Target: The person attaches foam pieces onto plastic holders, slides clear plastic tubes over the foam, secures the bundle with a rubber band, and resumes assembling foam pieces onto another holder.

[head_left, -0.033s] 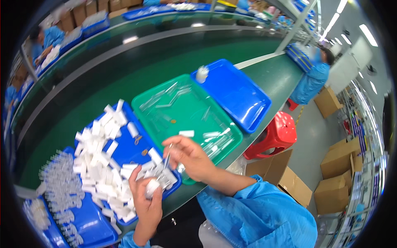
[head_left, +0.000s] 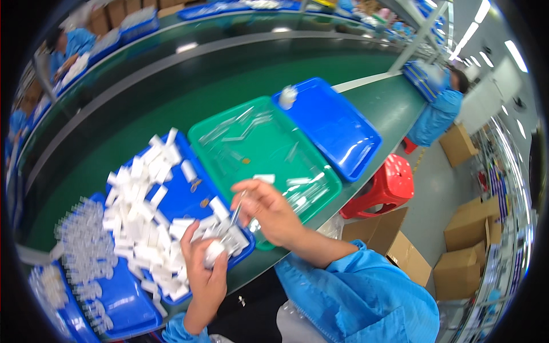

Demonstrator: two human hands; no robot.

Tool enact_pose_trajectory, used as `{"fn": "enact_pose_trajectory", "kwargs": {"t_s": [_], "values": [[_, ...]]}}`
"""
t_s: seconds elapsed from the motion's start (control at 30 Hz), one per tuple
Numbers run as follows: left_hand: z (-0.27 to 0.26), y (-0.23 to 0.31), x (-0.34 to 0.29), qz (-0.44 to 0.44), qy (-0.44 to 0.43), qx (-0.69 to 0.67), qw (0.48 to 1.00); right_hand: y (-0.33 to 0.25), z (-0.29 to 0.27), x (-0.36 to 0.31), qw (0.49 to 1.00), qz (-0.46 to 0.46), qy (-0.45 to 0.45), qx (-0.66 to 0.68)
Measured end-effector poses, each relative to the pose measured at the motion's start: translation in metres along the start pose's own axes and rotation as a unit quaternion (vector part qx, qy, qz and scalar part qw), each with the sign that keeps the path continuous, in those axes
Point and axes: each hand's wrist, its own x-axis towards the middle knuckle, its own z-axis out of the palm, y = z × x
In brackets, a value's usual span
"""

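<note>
My left hand (head_left: pixel 205 275) is closed around a white rounded piece (head_left: pixel 214 253), from which a clear plastic part (head_left: pixel 231 240) sticks out. Just above it, my right hand (head_left: pixel 271 214) pinches a slim clear tube (head_left: pixel 237 209) between thumb and fingers, its lower end close to the clear part. Whether the two touch is blurred. Under my left hand lies a blue tray (head_left: pixel 182 197) heaped with small white rectangular pieces (head_left: pixel 140 220). Beyond my right hand, a green tray (head_left: pixel 229 157) holds several clear tubes (head_left: pixel 311 194) and a white piece (head_left: pixel 264 178).
Another blue tray (head_left: pixel 349 123) stands farther right, with a white cylindrical item (head_left: pixel 287 97) at its corner. At left, clear plastic parts (head_left: pixel 86 240) pile on a blue tray (head_left: pixel 128 303). A red stool (head_left: pixel 394 177), an open cardboard box (head_left: pixel 374 231) and a co-worker (head_left: pixel 440 111) are at right.
The whole view has shifted slightly, so the trays sit a little farther right. Both hands keep nearly the same pose and hold the same pieces.
</note>
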Motion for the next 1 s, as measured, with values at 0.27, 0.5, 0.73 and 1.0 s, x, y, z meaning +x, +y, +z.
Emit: {"fn": "enact_pose_trajectory", "kwargs": {"t_s": [0.27,0.5,0.73,1.0], "values": [[0.000,0.001,0.005,0.024,0.010,-0.003,1.000,0.004,0.006,-0.001,0.998,-0.009,0.006,0.064],[-0.003,0.001,0.003,0.018,-0.002,0.014,1.000,0.007,0.011,-0.004,0.997,-0.071,-0.016,0.035],[-0.005,0.000,0.003,0.029,-0.005,0.022,0.999,0.008,0.019,-0.010,0.989,-0.083,-0.035,-0.116],[-0.004,-0.001,0.003,0.020,0.005,0.008,1.000,0.014,0.011,-0.007,0.999,0.008,-0.038,0.021]]}}
